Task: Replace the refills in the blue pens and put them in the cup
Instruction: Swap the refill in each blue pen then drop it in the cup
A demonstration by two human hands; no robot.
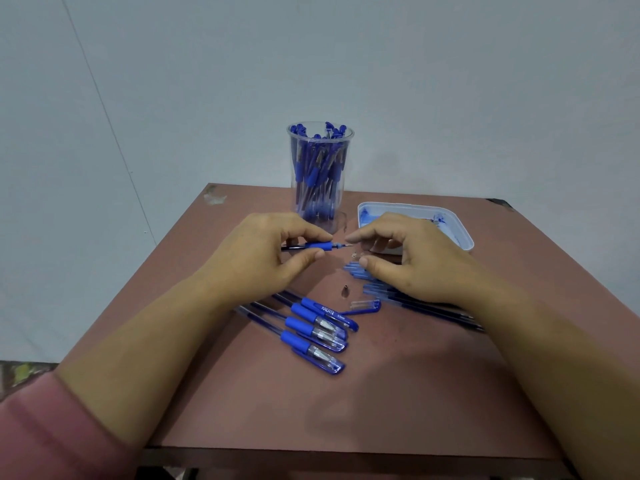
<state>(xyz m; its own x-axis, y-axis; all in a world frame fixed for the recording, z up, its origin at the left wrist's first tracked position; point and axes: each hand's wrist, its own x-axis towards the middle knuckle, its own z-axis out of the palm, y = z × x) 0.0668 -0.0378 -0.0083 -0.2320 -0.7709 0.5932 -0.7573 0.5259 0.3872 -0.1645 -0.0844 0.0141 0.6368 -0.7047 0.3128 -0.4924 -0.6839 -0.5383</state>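
Two hands meet above the middle of a reddish-brown desk (381, 393). The left hand (256, 251) pinches a pen (320, 245) by its blue rubber grip, thumb below and fingers curled over the top, and the barrel lies nearly level. From the pen's open front end a refill (344, 244) pokes out toward the right hand (419, 258). That hand is half curled. Its forefinger reaches to just beside the refill's tip and its thumb sits apart below. I cannot tell whether it has hold of anything.

Just beyond the left hand's fingertips stands the clear cup (320, 174), upright and packed with blue pens. Beyond the right hand sits a white tray (465, 233), smeared inside with blue ink.

Under the right hand and wrist lie several loose refills (377, 292), fanned out on the desk. Between the two wrists rest a small metal nose cone (345, 291) and, just nearer the person, a loose cap (363, 304). Beside the left forearm, on its inner side, four capped pens (311, 336) lie side by side, their caps toward the person. A pink sleeve (52, 427) covers the left arm near the elbow.
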